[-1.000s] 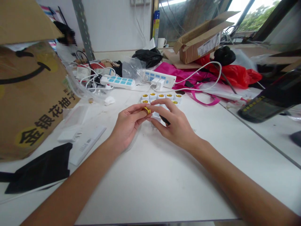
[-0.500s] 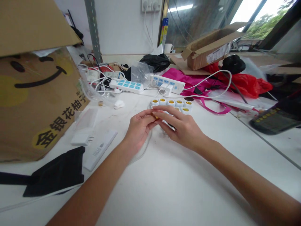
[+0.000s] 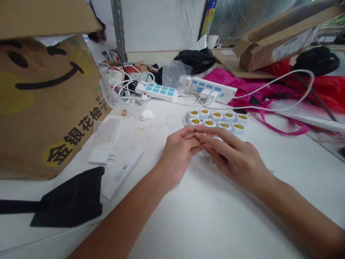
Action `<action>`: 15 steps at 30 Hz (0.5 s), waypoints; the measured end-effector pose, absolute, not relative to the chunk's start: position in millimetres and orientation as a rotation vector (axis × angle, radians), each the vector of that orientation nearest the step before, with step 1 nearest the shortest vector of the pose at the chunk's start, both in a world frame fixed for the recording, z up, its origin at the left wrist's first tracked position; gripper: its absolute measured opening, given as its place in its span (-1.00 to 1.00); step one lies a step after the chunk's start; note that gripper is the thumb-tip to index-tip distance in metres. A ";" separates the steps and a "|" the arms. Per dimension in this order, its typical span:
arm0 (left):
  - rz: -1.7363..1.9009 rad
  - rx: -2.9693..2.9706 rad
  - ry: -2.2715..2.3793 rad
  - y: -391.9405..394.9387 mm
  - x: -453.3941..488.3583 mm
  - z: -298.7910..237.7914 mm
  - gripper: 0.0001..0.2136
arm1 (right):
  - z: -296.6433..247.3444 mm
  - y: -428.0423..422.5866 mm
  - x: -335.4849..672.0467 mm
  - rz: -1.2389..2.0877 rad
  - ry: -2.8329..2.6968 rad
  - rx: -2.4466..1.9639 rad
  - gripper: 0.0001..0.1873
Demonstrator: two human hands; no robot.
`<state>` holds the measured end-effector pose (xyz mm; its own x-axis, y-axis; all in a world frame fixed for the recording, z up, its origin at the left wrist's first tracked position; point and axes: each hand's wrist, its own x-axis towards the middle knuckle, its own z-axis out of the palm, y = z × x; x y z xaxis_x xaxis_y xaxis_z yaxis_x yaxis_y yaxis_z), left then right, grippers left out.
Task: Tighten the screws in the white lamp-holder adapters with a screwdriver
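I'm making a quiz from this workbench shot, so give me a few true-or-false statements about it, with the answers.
1. A small gold part is between the fingers of the left hand and the right hand. True.
2. The white socket block has gold-lined sockets facing up. True.
3. The black fabric lies to the right of the hands. False: it lies to their left.
4. Only one power strip lies on the table. False: there are two, one power strip and another.

Two power strips, nine visible lamp sockets
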<state>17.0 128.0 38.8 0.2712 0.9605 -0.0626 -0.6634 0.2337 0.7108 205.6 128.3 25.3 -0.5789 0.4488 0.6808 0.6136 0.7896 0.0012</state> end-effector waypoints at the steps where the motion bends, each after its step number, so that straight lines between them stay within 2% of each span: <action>1: 1.196 0.643 0.560 127.9 17.0 38.8 -0.76 | 25.7 127.7 204.7 -0.307 -2.276 -0.791 -0.51; 7: 1.205 0.644 0.570 128.7 16.8 39.3 -0.76 | 29.2 124.0 195.8 -0.231 -2.122 -0.820 -0.51; 12: 1.211 0.625 0.602 127.8 18.0 40.3 -0.74 | 28.6 124.4 196.0 -0.201 -2.078 -0.823 -0.66; 15: 1.230 0.625 0.610 127.2 19.2 38.5 -0.74 | 25.9 125.1 197.2 -0.174 -2.101 -0.837 -0.66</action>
<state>19.2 127.2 38.5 0.2234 0.9709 -0.0869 -0.6569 0.2158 0.7225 197.2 125.1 25.9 -0.4186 0.5027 0.7564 0.6201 0.7667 -0.1663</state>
